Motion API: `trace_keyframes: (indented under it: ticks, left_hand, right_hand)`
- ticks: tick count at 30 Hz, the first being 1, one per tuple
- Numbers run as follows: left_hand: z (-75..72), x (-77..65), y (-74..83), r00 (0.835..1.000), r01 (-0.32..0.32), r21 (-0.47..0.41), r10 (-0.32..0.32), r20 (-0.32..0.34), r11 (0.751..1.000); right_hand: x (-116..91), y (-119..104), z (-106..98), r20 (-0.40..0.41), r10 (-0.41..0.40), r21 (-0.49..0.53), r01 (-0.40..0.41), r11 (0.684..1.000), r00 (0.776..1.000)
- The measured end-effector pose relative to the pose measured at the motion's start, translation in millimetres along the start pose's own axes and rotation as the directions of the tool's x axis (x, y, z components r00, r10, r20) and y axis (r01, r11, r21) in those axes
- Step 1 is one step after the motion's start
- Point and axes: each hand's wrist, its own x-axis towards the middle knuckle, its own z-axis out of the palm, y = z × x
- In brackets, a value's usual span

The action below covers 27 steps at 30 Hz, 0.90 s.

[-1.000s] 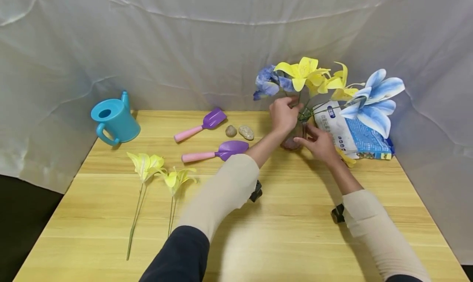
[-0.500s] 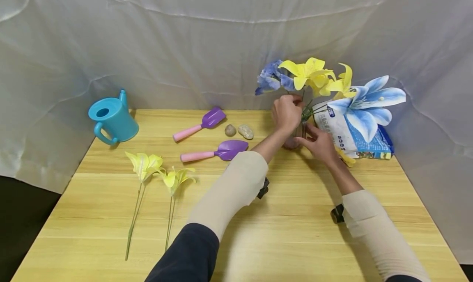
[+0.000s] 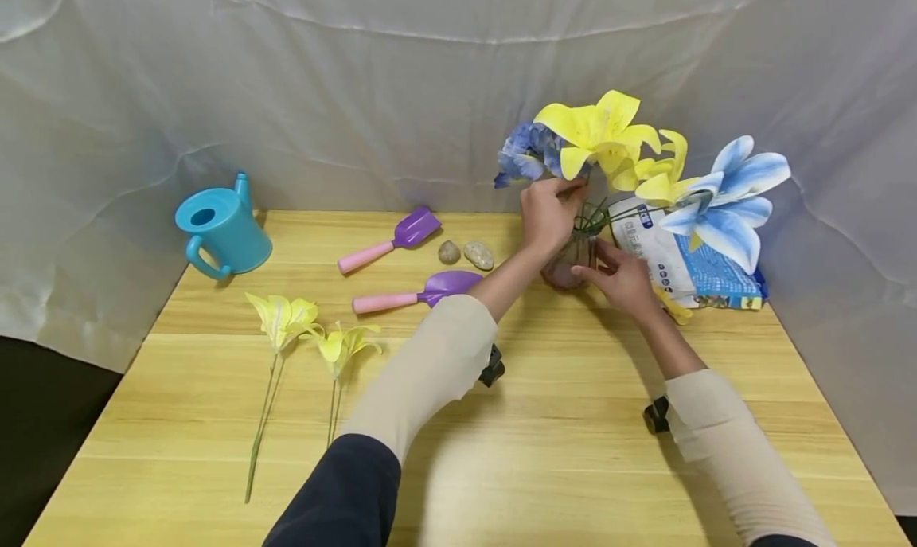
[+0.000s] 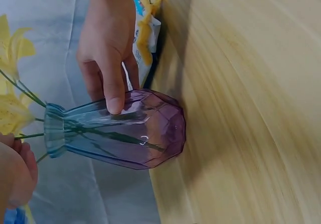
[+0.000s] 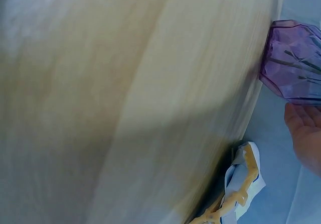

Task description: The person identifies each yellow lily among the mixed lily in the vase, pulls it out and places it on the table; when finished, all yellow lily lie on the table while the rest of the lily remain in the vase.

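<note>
A faceted glass vase [image 4: 123,133], teal at the neck and purple at the base, stands upright at the back right. My right hand [image 3: 626,283] holds its side, with the thumb on the near face in the left wrist view. Above the rim my left hand [image 3: 548,216] pinches a thin green stem. Artificial flowers rise from the vase: a large yellow lily [image 3: 591,129], another yellow lily [image 3: 662,173], a blue-and-white lily [image 3: 738,205] leaning right, and a blue-violet flower [image 3: 526,149] at the left. Several stems show through the glass; my left fingertips are partly hidden.
A blue-and-white bag [image 3: 688,264] lies behind my right hand, a yellow piece [image 3: 673,306] before it. Leftward are two stones [image 3: 478,255], a purple shovel [image 3: 417,228], a purple trowel [image 3: 447,287], a blue watering can [image 3: 232,232] and two loose yellow lilies [image 3: 282,320].
My left hand has shifted slightly left and up. The large yellow lily has risen, and the blue-and-white lily has swung down, then back up. My right hand stays on the vase.
</note>
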Motion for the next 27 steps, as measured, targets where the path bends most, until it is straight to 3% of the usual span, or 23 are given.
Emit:
trace_keyframes:
  ticks: [7, 13, 18, 21, 25, 27]
  left_hand:
    - [-11.9, -2.2, 13.1, 0.996, -0.065, -0.16, 0.053, -0.078, 0.985]
    - [-36.0, -4.0, 33.3, 0.987, -0.127, -0.169, 0.107, -0.121, 0.977]
    - [-75.1, -12.7, 50.0, 0.979, -0.199, -0.158, 0.189, -0.074, 0.967]
    - [-105.6, -24.9, 55.7, 0.979, -0.205, -0.188, 0.203, -0.031, 0.96]
    - [-144.8, -45.4, 50.7, 0.979, -0.174, -0.281, 0.198, 0.058, 0.944]
    - [-162.5, -57.9, 40.1, 0.973, -0.168, -0.272, 0.204, 0.111, 0.948]
  right_hand:
    - [0, -1, -2, 0.009, 0.049, -0.016, -0.049, 0.999, 0.999]
    - [0, -1, -2, 0.006, 0.033, -0.018, -0.033, 0.999, 0.999]
    - [4, 8, 1, -0.034, -0.035, -0.038, 0.034, 0.999, 0.999]
    - [4, 5, 0, -0.057, -0.074, -0.063, 0.071, 0.995, 0.996]
    - [2, -4, -3, -0.064, -0.064, -0.048, 0.061, 0.997, 0.996]
    - [1, -3, -3, -0.067, -0.053, -0.05, 0.05, 0.998, 0.996]
